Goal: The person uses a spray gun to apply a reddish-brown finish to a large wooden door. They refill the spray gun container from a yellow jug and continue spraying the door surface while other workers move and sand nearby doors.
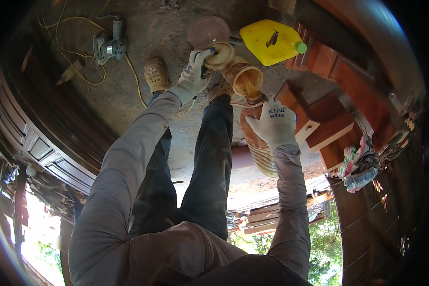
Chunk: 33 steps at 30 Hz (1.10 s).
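My left hand point(195, 71), in a white glove, is closed on the edge of a round beige lid-like piece point(219, 56). Right beside that piece is a brownish plastic jar point(233, 72), its mouth facing me; whether the two are joined I cannot tell. Amber liquid point(250, 88) shows in the jar's mouth and reaches to the neck of a ribbed reddish-brown plastic bottle point(253, 127). Which way it flows is unclear. Gripping that tilted bottle near its neck is my gloved right hand point(275, 123), thumb on the left side. Its other fingers are partly hidden.
Beyond my hands, a yellow jerrycan point(267, 35) with a green cap and a pinkish-brown round disc point(208, 31) lie on the floor. Reddish wooden parts point(329, 114) and a crumpled cloth point(360, 164) are at right. A power sander point(110, 46) with a yellow cord sits far left.
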Tool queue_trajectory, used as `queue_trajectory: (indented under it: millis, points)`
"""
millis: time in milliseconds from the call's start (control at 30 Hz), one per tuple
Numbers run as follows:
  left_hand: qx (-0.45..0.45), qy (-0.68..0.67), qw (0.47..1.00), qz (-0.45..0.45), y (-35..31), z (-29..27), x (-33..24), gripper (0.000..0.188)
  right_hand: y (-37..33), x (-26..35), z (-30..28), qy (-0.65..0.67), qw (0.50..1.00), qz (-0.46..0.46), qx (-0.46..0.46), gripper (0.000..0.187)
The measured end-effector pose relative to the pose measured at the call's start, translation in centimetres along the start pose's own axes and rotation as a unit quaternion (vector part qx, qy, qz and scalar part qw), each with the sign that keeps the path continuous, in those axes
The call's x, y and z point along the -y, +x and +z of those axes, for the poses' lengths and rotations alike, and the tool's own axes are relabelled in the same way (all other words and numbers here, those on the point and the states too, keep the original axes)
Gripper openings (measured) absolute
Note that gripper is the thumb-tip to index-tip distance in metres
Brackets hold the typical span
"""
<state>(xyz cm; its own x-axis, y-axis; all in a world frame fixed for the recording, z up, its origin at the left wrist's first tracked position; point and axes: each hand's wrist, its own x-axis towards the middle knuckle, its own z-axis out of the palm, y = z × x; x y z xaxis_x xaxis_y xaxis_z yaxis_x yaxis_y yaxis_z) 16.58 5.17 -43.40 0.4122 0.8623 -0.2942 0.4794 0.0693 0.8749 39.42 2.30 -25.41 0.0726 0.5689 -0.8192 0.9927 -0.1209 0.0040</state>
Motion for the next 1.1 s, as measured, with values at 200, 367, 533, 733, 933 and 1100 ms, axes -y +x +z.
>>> queue_trajectory:
  millis: [200, 367, 533, 733, 933, 1100]
  points:
    - [0.001, -0.011, 1.000, 0.008, 0.4, 0.7, -0.1, 0.069, -0.6, -0.6, 1.1, 0.018, 0.999, 0.025, -0.033, 0.060]
    - [-0.006, -0.008, 0.999, 0.032, 0.8, 1.8, -0.3, 0.067, -1.4, -1.4, 2.7, 0.114, 0.986, 0.047, -0.108, 0.056]
    - [0.006, -0.053, 0.998, 0.015, 1.2, 3.6, -0.6, 0.069, -1.4, -2.9, 5.4, 0.149, 0.973, 0.095, -0.151, 0.064]
    - [0.008, -0.071, 0.996, -0.045, 1.4, 5.4, -1.1, 0.067, 0.9, -8.2, 11.1, 0.387, 0.860, 0.300, -0.145, 0.071]
    - [0.022, -0.167, 0.983, -0.078, -0.1, 4.6, -0.8, 0.069, 6.7, -11.3, 18.6, 0.723, 0.453, 0.351, -0.387, 0.076]
    - [0.022, -0.186, 0.980, -0.069, -1.7, 3.4, -0.8, 0.071, 10.7, -12.7, 20.7, 0.620, 0.493, 0.379, -0.478, 0.082]
